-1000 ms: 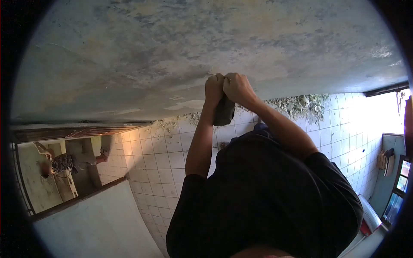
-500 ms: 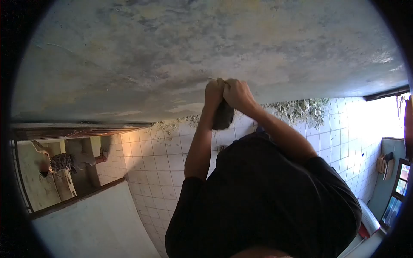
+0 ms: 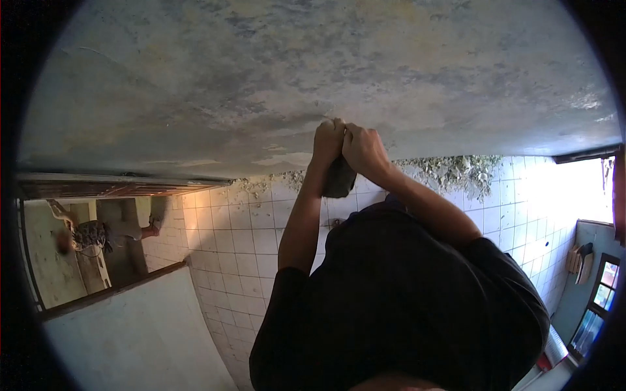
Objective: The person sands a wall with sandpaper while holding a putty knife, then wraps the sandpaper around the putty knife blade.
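Note:
Both my hands are closed side by side against a mottled grey wall with worn, patchy paint. My left hand is a fist with its knuckles at the wall surface. Pressed up beside it, my right hand has its fingers curled in. What they grip is hidden by the fingers, and I cannot tell its kind. A dark grey-brown shape with a blunt end shows between my forearms, just below the hands.
Pale flakes lie heaped on the white tiled floor along the wall's foot. Through an opening at left, another person has an arm raised to a wall. A pale partition stands lower left; a window is at right.
My hands stay together at nearly the same spot on the wall, with the right hand slightly lower. The view has tilted a little. The other person's arm stays raised.

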The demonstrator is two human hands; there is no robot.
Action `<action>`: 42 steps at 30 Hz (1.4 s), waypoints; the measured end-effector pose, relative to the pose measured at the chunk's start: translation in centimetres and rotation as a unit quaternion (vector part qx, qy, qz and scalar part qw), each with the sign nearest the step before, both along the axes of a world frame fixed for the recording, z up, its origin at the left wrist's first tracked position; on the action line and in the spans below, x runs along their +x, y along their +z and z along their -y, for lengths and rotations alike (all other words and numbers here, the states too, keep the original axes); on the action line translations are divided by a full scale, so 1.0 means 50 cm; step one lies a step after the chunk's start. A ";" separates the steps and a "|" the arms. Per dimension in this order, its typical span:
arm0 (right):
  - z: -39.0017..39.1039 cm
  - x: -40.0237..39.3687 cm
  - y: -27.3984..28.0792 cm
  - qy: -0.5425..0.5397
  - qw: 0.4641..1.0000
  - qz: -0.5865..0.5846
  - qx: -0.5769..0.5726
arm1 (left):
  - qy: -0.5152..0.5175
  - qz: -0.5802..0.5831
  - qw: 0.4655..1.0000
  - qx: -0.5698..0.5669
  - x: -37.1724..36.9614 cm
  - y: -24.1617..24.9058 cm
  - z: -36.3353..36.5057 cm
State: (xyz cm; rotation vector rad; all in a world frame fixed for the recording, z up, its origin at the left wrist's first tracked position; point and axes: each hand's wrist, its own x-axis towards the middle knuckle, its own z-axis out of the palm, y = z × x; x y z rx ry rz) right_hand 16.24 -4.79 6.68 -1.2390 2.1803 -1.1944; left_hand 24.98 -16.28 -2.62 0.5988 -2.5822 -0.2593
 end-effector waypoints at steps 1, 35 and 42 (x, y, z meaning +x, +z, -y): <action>0.000 -0.004 -0.006 -0.003 1.000 0.004 0.001 | -0.012 0.008 1.000 -0.010 -0.006 -0.002 0.014; -0.015 -0.084 0.037 0.030 0.999 0.035 0.007 | 0.035 -0.013 0.999 0.029 -0.056 0.014 -0.030; -0.022 -0.079 0.031 0.036 0.998 0.045 0.003 | 0.039 0.000 0.999 0.015 -0.064 0.037 -0.033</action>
